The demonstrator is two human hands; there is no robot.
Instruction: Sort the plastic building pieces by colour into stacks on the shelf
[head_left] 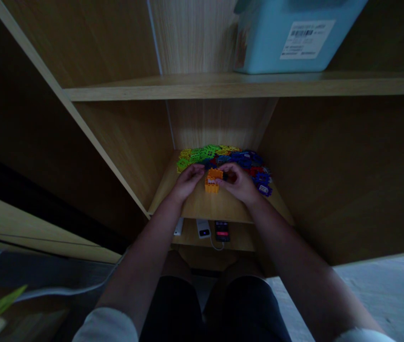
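An orange block assembly [212, 181] of interlocking plastic pieces stands on a low wooden shelf [202, 205] inside a cabinet. My left hand [187, 181] is curled at its left side, fingertips against it. My right hand [238, 182] is closed on its right side, fingers pinched at the top edge. Behind both hands lies a pile of loose plastic pieces: yellow and green ones [198, 155] on the left, blue, red and purple ones [255, 170] on the right.
A light blue storage bin [291, 35] with a barcode label sits on the upper shelf [223, 85]. On a lower ledge lie a white device [204, 229] with a cable and a dark phone [222, 231]. Cabinet walls close in on both sides. My knees are below.
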